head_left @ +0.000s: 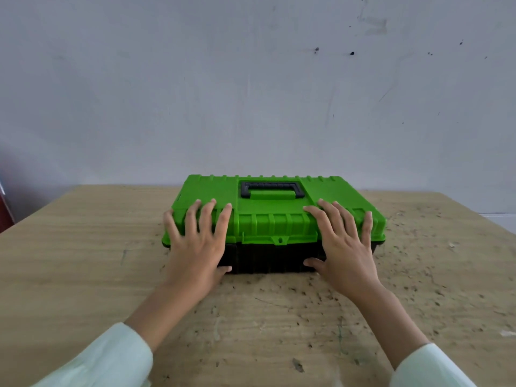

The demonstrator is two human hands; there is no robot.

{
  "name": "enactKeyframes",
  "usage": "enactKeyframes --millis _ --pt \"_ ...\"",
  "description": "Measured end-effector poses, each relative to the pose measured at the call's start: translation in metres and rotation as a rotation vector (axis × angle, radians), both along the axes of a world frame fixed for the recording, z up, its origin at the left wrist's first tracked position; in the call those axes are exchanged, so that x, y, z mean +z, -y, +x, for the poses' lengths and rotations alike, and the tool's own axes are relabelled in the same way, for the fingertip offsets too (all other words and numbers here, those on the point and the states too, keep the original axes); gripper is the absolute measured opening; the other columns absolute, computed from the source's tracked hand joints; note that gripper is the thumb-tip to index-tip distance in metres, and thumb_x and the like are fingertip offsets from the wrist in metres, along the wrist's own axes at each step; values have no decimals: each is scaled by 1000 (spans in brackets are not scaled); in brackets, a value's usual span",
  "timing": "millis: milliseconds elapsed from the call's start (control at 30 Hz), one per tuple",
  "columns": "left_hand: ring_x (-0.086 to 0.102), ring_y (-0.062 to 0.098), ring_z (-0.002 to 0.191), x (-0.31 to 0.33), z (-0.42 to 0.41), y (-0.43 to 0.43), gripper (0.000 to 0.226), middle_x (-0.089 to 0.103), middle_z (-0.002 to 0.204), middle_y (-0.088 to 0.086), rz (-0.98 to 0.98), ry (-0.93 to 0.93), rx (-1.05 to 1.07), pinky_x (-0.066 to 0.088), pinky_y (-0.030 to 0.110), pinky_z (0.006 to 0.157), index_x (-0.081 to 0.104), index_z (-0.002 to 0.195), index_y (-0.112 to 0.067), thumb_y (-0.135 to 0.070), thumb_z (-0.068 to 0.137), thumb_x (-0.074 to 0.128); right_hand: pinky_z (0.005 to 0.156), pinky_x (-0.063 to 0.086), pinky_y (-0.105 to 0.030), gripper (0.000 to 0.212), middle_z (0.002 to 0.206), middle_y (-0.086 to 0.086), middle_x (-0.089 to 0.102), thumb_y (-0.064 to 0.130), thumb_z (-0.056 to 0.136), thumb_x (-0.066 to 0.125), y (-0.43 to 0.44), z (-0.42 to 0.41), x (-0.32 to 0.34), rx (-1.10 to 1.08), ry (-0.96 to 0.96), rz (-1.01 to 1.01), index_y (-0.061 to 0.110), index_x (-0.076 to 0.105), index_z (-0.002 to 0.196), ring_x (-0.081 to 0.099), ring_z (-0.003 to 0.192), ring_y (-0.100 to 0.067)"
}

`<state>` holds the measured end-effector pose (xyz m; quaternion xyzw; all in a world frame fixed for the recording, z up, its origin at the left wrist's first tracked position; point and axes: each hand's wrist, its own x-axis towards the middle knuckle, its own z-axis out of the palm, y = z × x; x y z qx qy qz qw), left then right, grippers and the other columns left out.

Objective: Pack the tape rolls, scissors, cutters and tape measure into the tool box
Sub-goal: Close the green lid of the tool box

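Note:
A tool box (272,219) with a bright green lid and black base stands closed in the middle of the wooden table. A black and green carry handle (272,189) lies flat on the lid. My left hand (196,241) rests on the lid's front left corner, fingers spread and straight, thumb down against the black base. My right hand (344,244) lies the same way on the front right corner, thumb by the base. A green latch tab (280,240) sits between my hands. No tape rolls, scissors, cutters or tape measure are in view.
The wooden table (83,261) has a worn, speckled surface on its right half. A pale wall stands right behind the box. A dark red object (5,208) shows at the left edge beyond the table.

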<state>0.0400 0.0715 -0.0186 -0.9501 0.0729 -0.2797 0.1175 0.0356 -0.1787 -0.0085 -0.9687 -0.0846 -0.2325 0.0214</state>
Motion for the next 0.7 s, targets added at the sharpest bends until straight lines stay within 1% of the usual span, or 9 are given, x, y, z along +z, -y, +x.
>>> enactKeyframes --millis 167,233,333,400,467,567,700 --pt "35 38 134 1 43 3 127 34 147 17 16 -28 31 22 70 99 8 145 -16 -68 51 76 110 -19 -56 99 159 9 6 44 76 73 -1 39 0 -29 7 1 37 6 148 -6 148 -18" --pt "33 38 135 1 62 5 125 32 148 16 21 -26 41 21 70 99 7 145 -16 -68 53 75 111 -17 -57 99 159 8 5 44 76 73 0 56 1 -37 11 10 37 6 149 -5 149 -19" --pt "33 37 135 3 82 7 123 34 148 15 0 -36 43 22 71 99 13 146 -17 -65 53 77 112 -15 -58 99 160 7 4 45 77 71 1 77 0 -55 15 1 37 4 149 -6 149 -20" --pt "27 35 139 4 90 7 120 27 152 13 -3 -37 37 21 71 100 10 148 -19 -65 58 74 112 -14 -58 99 160 7 4 45 77 71 1 86 -2 -61 26 0 38 3 149 -5 149 -21" --pt "18 33 142 2 93 8 116 18 155 9 -54 -56 27 24 71 99 5 150 -22 -61 64 73 113 -14 -57 99 160 6 5 45 77 71 1 90 -4 -66 33 4 39 3 149 -6 149 -21" --pt "11 32 143 3 93 10 114 13 156 6 -155 -91 19 30 71 96 4 149 -26 -54 65 76 113 -13 -57 100 160 5 3 45 78 71 1 92 -3 -77 37 3 39 1 149 -9 148 -22" --pt "5 32 144 2 96 12 113 7 156 7 -161 -104 19 31 71 96 -1 149 -25 -53 69 74 113 -12 -58 100 160 4 3 43 79 71 0 95 -1 -80 26 9 40 1 149 -11 148 -22"
